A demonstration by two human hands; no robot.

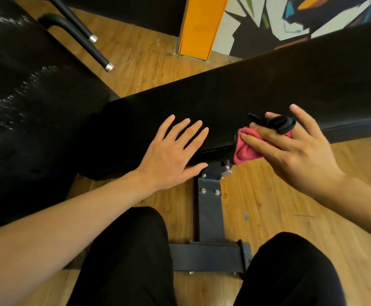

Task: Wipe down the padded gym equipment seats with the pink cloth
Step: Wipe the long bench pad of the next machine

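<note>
A long black padded bench seat [235,102] runs from the centre to the upper right. My left hand [171,155] lies flat on its near end, fingers straight and spread. My right hand [294,149] holds the bunched pink cloth [246,151] against the seat's front edge, fingers pressing it. A black band [279,124] is wrapped round that hand's fingers. A second, glossy black pad [25,96] fills the left side.
The bench's dark metal post and foot bar [211,217] stand on the wooden floor between my black-trousered knees [131,261]. Two black handle bars with silver tips [91,40] hang at upper left. An orange pillar [200,25] and a painted wall stand behind.
</note>
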